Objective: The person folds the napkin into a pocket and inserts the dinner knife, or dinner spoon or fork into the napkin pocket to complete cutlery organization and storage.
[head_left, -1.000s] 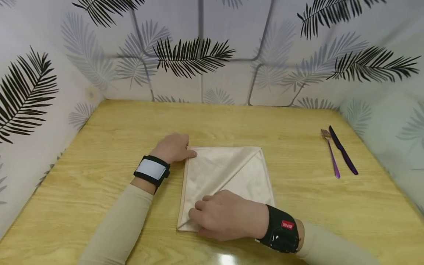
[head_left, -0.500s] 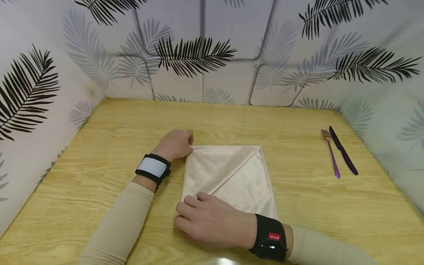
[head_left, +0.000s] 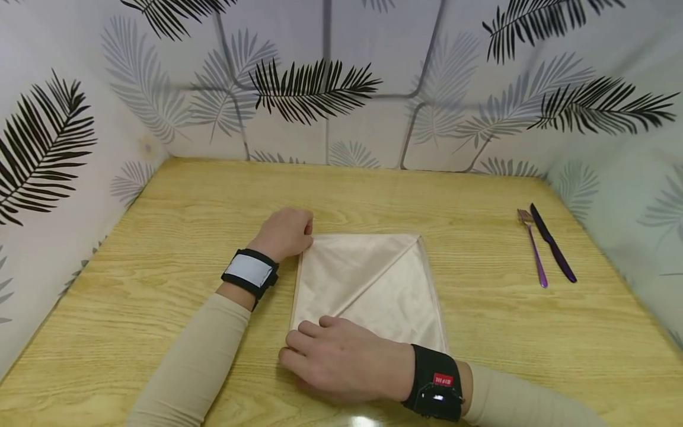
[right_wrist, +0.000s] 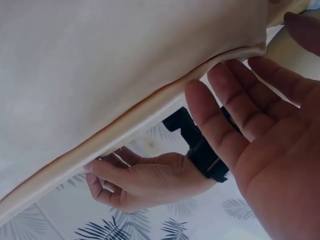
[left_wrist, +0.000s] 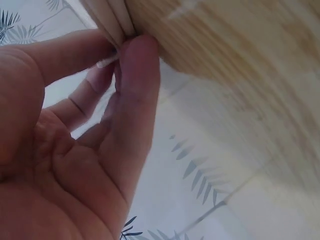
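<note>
A cream satin napkin (head_left: 368, 273), folded to a square with a diagonal fold line across its top, lies flat at mid-table in the head view. At its far left corner, my left hand (head_left: 285, 234) pinches the stacked cloth layers (left_wrist: 112, 17) between thumb and finger, as the left wrist view shows. My right hand (head_left: 347, 359) covers the near left corner, hiding it in the head view. The right wrist view has these fingers (right_wrist: 200, 107) lightly bent, tips along the napkin's hemmed edge (right_wrist: 125, 117), with the thumb (right_wrist: 302, 32) held apart from them.
On the right of the wooden table (head_left: 187, 196) lie a purple-handled fork (head_left: 536, 255) and a dark purple knife (head_left: 555, 246), side by side. A leaf-patterned cloth backdrop (head_left: 363, 130) rises behind the table and along its sides.
My right hand has slid left and nearer the front edge, over the napkin's near left corner. My left hand has shifted slightly at the far left corner. The cutlery has not moved.
</note>
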A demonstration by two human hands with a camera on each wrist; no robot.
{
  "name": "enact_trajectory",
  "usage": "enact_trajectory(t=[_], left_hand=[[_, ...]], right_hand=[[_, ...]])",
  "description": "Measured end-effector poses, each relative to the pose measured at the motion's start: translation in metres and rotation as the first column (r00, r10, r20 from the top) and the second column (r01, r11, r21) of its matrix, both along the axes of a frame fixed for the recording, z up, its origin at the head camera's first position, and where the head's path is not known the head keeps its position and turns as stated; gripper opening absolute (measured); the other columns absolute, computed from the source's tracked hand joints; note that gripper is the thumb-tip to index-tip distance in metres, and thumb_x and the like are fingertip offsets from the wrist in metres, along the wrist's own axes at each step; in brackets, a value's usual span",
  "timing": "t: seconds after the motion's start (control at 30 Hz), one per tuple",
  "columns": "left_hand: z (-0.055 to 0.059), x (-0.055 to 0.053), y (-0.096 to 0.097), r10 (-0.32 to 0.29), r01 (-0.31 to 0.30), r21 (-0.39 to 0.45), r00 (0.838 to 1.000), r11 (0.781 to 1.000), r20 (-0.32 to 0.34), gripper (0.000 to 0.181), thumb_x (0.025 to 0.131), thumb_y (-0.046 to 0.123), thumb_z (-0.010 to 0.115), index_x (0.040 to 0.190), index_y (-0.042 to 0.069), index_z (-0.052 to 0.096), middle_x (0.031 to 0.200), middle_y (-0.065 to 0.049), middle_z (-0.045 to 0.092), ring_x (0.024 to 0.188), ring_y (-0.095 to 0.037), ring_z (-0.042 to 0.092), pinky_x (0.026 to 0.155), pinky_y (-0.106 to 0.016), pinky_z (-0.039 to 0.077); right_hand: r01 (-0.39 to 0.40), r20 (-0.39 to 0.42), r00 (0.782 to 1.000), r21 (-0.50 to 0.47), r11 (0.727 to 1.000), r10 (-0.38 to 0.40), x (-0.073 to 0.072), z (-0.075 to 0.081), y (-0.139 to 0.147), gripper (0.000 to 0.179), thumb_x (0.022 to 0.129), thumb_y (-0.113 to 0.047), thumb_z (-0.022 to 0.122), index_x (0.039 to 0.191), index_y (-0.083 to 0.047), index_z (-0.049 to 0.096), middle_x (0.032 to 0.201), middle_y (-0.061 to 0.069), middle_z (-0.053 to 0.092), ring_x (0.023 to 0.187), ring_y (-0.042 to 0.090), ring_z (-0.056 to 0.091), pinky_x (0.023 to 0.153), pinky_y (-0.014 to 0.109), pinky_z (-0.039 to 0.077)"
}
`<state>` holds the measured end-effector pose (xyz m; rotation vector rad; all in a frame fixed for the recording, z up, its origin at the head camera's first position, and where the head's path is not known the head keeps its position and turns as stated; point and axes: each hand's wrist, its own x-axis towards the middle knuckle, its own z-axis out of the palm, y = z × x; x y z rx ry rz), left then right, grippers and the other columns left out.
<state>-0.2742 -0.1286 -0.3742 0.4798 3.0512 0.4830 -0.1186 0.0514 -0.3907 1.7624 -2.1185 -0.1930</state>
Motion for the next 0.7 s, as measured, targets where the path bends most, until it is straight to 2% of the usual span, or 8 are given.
enact_trajectory(t=[0.17,0.33,0.4,0.53,0.63,0.7], left_hand=[[0.000,-0.002,-0.003,0.021,-0.022,0.039,0.999,0.999,0.027,0.002,0.091,0.007,0.065,0.090,0.005,0.065,0.083,-0.008,0.065,0.074,-0.022,0.057,0.066,-0.031,0.044],[-0.003,-0.004,-0.005,0.001,-0.001,0.068,1.000,0.998,0.014,0.007,0.092,0.006,0.064,0.088,0.006,0.069,0.082,-0.008,0.066,0.073,-0.021,0.058,0.066,-0.031,0.045],[-0.003,-0.005,-0.006,-0.012,0.012,0.083,1.000,0.996,0.002,0.012,0.093,0.004,0.061,0.085,0.007,0.070,0.080,-0.008,0.067,0.069,-0.020,0.057,0.064,-0.031,0.044],[-0.005,-0.006,-0.008,-0.024,0.024,0.107,1.000,0.994,-0.002,0.014,0.093,0.002,0.060,0.086,0.006,0.072,0.082,-0.009,0.068,0.069,-0.020,0.057,0.066,-0.032,0.045],[-0.006,-0.007,-0.009,-0.027,0.026,0.107,1.000,0.994,0.011,0.011,0.093,0.004,0.061,0.090,0.006,0.071,0.087,-0.010,0.069,0.075,-0.022,0.059,0.071,-0.034,0.048],[-0.005,-0.006,-0.010,-0.027,0.024,0.105,0.999,0.994,0.024,0.008,0.093,0.004,0.062,0.092,0.006,0.070,0.090,-0.011,0.069,0.077,-0.023,0.059,0.074,-0.036,0.049]], right_hand=[[-0.010,0.030,1.000,0.012,1.000,0.009,0.000,-0.001,0.000,0.017,0.101,-0.037,0.055,0.106,-0.022,0.060,0.102,-0.009,0.057,0.088,0.009,0.055,0.071,0.024,0.045],[-0.003,0.025,1.000,0.026,1.000,0.003,0.003,0.000,0.000,0.018,0.101,-0.037,0.054,0.108,-0.021,0.061,0.106,-0.008,0.058,0.090,0.009,0.056,0.070,0.023,0.047],[0.014,0.000,1.000,0.042,0.999,-0.014,0.006,0.001,0.000,0.022,0.102,-0.037,0.052,0.114,-0.020,0.062,0.112,-0.007,0.059,0.094,0.009,0.057,0.072,0.023,0.049],[0.070,-0.011,0.998,0.148,0.987,-0.069,0.022,0.003,0.005,0.050,0.105,-0.046,0.046,0.139,-0.011,0.056,0.141,0.006,0.058,0.124,0.017,0.060,0.095,0.026,0.053],[0.116,0.016,0.992,0.250,0.961,-0.124,0.035,0.004,0.009,0.069,0.106,-0.057,0.035,0.153,-0.007,0.042,0.158,0.013,0.045,0.144,0.025,0.048,0.111,0.032,0.046],[0.132,0.040,0.988,0.300,0.945,-0.151,0.040,0.005,0.011,0.074,0.106,-0.061,0.027,0.156,-0.008,0.037,0.162,0.013,0.039,0.148,0.026,0.042,0.114,0.033,0.044]])
